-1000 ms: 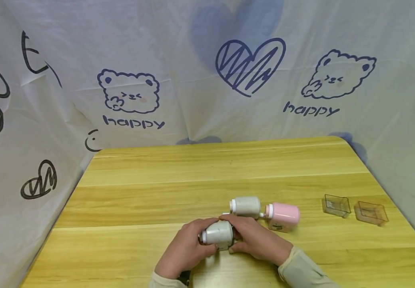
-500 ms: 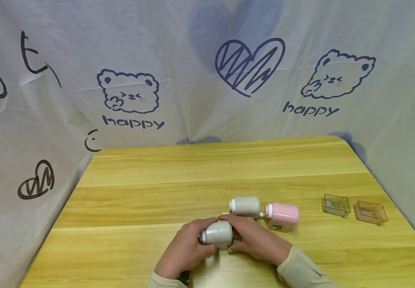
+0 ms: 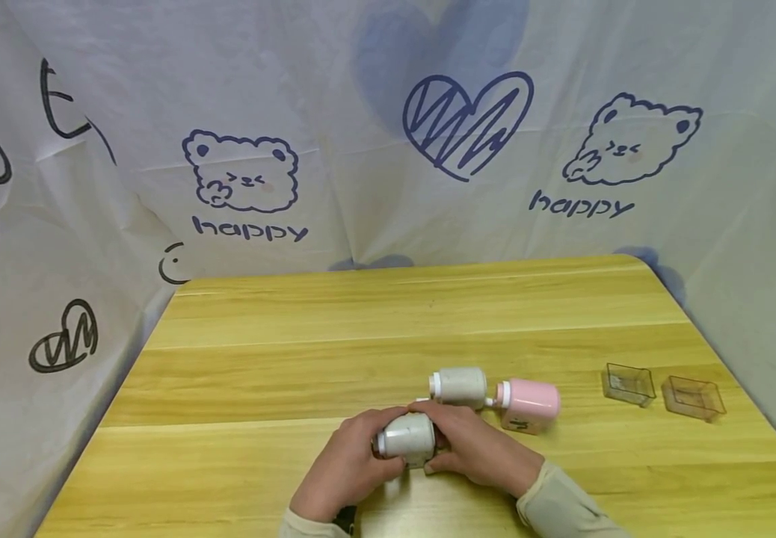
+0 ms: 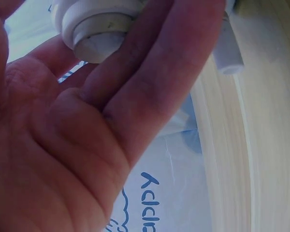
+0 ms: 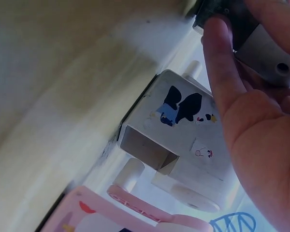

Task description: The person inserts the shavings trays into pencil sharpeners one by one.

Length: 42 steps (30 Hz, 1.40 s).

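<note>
A whitish-grey crank pencil sharpener (image 3: 410, 435) is between my hands near the table's front. My left hand (image 3: 350, 457) grips its left end, thumb in front and fingers behind. From the other side my right hand (image 3: 485, 450) holds the right end. In the left wrist view, the fingers reach past the sharpener's round white front (image 4: 101, 29). The right wrist view shows a fingertip against the held body's dark underside (image 5: 232, 21). Just behind lies a second whitish sharpener (image 3: 463, 385) with an open drawer slot. To its right is a pink sharpener (image 3: 534, 400).
Two see-through drawers, one greyish (image 3: 629, 384) and one brownish (image 3: 694, 397), lie on the right of the wooden table (image 3: 280, 373). White cloth (image 3: 354, 172) with drawn bears and hearts hangs behind and along both sides.
</note>
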{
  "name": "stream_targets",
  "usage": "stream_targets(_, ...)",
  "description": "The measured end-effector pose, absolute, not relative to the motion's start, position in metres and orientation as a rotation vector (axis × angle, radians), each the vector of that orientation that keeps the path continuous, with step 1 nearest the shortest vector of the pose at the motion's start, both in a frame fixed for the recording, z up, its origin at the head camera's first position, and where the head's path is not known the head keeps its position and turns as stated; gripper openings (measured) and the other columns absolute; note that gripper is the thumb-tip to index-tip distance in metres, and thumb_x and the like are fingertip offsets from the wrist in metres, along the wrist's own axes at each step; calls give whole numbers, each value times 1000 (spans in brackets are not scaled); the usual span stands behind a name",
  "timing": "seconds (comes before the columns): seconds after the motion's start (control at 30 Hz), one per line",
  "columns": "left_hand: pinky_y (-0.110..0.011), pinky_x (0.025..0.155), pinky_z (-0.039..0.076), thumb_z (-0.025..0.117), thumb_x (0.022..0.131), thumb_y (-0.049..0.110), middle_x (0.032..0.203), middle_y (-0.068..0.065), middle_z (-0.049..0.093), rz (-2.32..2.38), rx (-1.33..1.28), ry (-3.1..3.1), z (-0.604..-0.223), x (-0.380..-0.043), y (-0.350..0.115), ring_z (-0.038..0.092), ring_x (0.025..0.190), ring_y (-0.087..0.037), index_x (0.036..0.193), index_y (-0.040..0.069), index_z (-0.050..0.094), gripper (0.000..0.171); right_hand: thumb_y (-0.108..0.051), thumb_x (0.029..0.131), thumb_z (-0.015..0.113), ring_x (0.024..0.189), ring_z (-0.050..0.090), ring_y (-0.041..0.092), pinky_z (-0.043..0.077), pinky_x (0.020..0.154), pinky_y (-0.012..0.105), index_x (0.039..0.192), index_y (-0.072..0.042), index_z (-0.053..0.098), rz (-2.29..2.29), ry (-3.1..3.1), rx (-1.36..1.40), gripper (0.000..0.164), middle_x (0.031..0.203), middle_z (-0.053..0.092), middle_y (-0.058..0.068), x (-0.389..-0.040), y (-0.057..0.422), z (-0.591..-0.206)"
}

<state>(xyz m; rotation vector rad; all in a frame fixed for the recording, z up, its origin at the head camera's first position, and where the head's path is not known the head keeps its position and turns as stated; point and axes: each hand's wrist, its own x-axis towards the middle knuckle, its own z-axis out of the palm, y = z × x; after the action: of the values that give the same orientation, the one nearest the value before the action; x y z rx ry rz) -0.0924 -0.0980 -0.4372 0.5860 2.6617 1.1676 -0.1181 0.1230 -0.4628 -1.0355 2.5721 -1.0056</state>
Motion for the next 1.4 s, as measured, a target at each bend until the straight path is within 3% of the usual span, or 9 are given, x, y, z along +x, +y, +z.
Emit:
stream_targets(0.17,-34,75,45,74,74,17,107,3,61,1156,583,2662,-438,-93,-98,54,86,-12,126,17,60,53,-24,77,79,97,55,10,46,83,29,142,-9,40,-1027,2575,-980,78,115,58,-2,-113,128,-462)
stream_targets(0.33,-35,78,46,74,78,19,113,-3,62,1146,565,2721,-440,-92,-98,55,91,-14,130,10,56,55,-27,81,76,81,53,10,46,71,25,143,-12,41,-1093,2570,-918,73,95,56,-3,-108,142,-458)
stream_targets(0.53,-32,73,47,70,83,13,106,-7,61,1246,445,2820,-446,-93,-98,56,85,-13,129,10,42,54,-34,86,70,76,54,6,47,62,25,128,-15,56,-1231,2525,-925,48,103,62,-1,-108,166,-443)
stream_targets(0.73,-31,69,48,69,83,6,101,-10,61,1340,328,2967,-451,-99,-98,56,77,-13,125,9,42,50,-31,89,66,70,55,9,47,57,28,118,-21,62,-1431,2482,-938,31,100,65,-5,-106,193,-425)
stream_targets(1.0,-33,72,49,67,87,12,125,-17,52,1325,205,3069,-455,-101,-94,57,88,-19,135,5,43,55,-32,91,64,73,58,16,48,60,32,114,-26,64,-1522,2704,-531,23,91,64,-4,-106,234,-410)
stream_targets(1.13,-28,60,47,71,85,22,136,-16,40,1337,38,3062,-447,-98,-92,55,80,-15,141,9,37,67,-32,93,62,72,57,13,47,58,29,114,-25,63,-1391,3004,-385,23,90,62,-5,-111,256,-414)
stream_targets(1.27,-26,55,45,71,85,26,129,-9,46,1460,-18,3135,-440,-96,-91,53,74,-11,136,13,43,60,-35,94,59,76,56,11,47,60,26,120,-17,61,-1215,3203,-218,31,97,63,0,-117,276,-423)
stream_targets(1.4,-23,54,47,69,86,21,110,-3,59,1709,170,3204,-440,-97,-89,53,65,-4,123,15,54,40,-37,96,55,98,55,30,48,77,44,133,-6,51,-1057,3205,-123,49,120,56,19,-120,292,-431)
